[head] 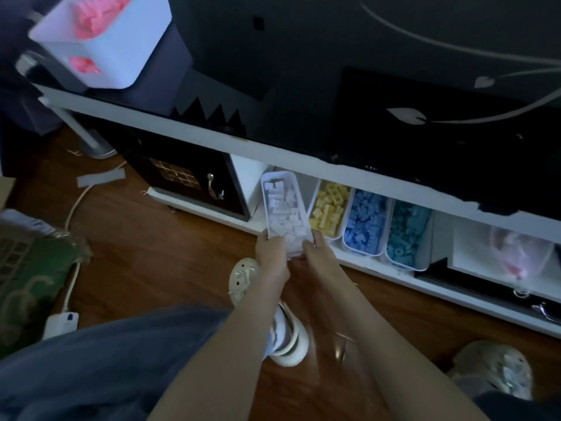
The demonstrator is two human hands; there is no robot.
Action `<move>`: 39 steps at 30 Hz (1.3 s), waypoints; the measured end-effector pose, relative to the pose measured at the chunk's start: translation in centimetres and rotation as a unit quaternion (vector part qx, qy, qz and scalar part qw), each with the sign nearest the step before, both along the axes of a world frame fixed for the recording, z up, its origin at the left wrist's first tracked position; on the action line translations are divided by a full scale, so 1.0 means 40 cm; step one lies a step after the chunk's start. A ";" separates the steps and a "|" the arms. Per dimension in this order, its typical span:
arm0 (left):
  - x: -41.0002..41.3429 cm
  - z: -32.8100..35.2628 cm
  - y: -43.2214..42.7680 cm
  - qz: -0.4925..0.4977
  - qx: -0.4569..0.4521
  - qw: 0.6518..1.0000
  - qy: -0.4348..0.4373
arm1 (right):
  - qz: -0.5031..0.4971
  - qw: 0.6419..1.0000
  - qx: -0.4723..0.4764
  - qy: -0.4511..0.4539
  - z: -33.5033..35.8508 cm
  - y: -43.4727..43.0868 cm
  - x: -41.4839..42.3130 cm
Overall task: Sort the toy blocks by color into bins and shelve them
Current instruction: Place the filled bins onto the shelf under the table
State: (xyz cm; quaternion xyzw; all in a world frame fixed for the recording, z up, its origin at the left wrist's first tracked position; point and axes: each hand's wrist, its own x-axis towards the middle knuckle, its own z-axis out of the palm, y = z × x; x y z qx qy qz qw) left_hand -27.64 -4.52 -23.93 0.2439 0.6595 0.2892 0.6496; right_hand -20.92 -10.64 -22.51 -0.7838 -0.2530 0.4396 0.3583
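The white bin [264,199], full of white blocks [285,214], is held at its near end by both hands. One near corner is gripped by the left hand [271,253] and the other by the right hand [317,250], with the fingers curled round the end of the bin. The far end of the bin is already inside the low shelf [358,264], but the near end sticks out over the wooden floor [151,253]. Just beside it on the shelf, a yellow bin [334,238], a blue bin [362,252] and a teal bin [403,265] are lined up in a row, each filled with blocks of its own color. A pink bin [115,68] is seen up on top of the dark cabinet [303,86], well apart from the others. It looks like the sorting is done and the shelving step is in hand. Next, the white bin likely needs to be pushed straight in until it lines up with the yellow bin. It is turned a little, so it should be made straight first. After that, the pink bin may need to be shelved too.
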 end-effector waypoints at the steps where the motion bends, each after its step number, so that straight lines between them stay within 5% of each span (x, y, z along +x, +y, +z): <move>1: -0.002 -0.009 0.014 -0.008 0.003 1.000 0.008 | -0.003 1.000 0.000 0.008 -0.005 0.006 0.000; 7: -0.010 -0.057 0.086 -0.064 0.038 0.996 0.042 | -0.038 0.999 0.013 0.009 -0.056 0.038 0.001; 12: 0.015 -0.046 0.115 0.082 -0.014 0.996 0.028 | -0.051 0.998 0.028 -0.029 -0.095 0.057 0.000; 17: 0.052 -0.041 0.097 -0.018 -0.015 1.000 0.012 | -0.033 0.998 0.026 -0.053 -0.090 0.074 0.003; 24: 0.031 0.010 0.080 -0.011 -0.003 1.000 0.029 | -0.035 0.997 0.048 -0.056 -0.039 0.083 0.000; 32: -0.011 0.193 0.036 -0.066 0.135 0.988 0.025 | 0.004 0.986 0.151 -0.075 0.123 0.092 -0.060; 39: -0.092 0.414 0.016 -0.131 0.345 0.929 0.037 | 0.042 0.944 0.309 -0.110 0.316 0.078 -0.115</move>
